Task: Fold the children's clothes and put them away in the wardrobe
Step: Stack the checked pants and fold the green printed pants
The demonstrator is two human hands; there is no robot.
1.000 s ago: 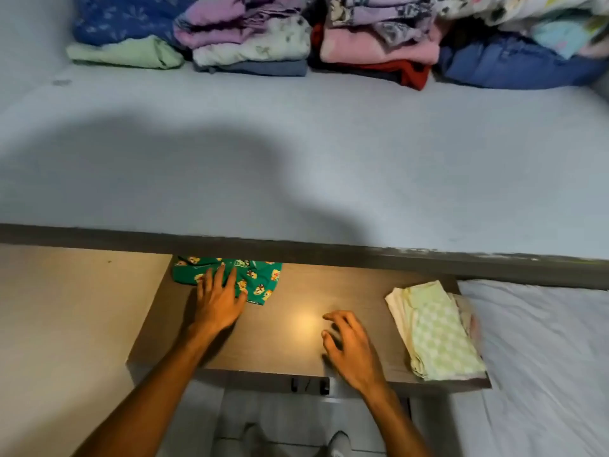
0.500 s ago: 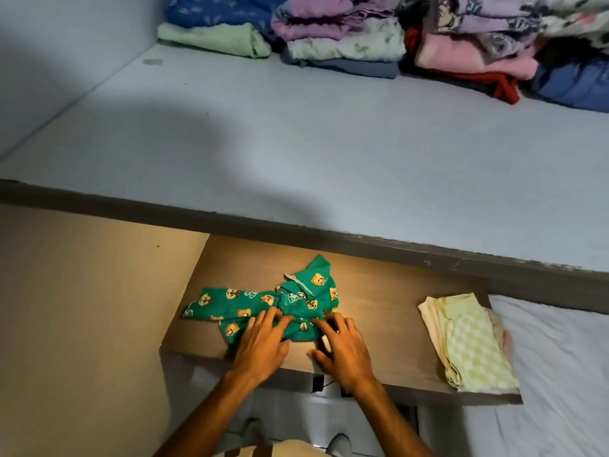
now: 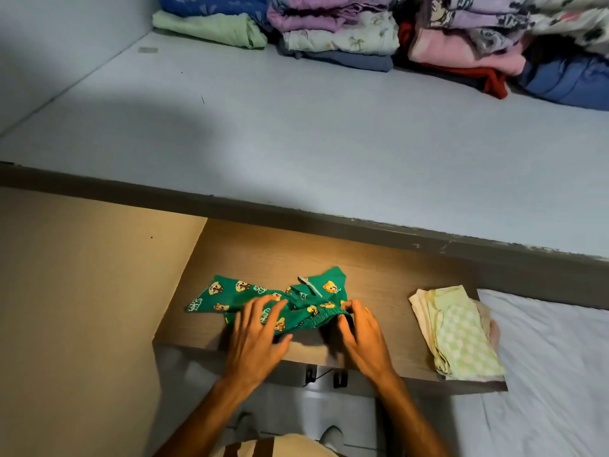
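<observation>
We press our spread left hand [image 3: 255, 338] on the green shorts [image 3: 280, 300]; our right hand [image 3: 362, 334] pinches their waistband

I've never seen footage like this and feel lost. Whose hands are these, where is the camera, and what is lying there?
There is no machine: a person wears a camera on the head, looking down at their own bare hands. The left hand rests with spread fingers on a green printed garment lying crumpled on a wooden shelf. The right hand pinches the garment's waistband. To the right sits a folded pale green checked cloth. Above, a grey shelf carries stacks of folded clothes at its back.
</observation>
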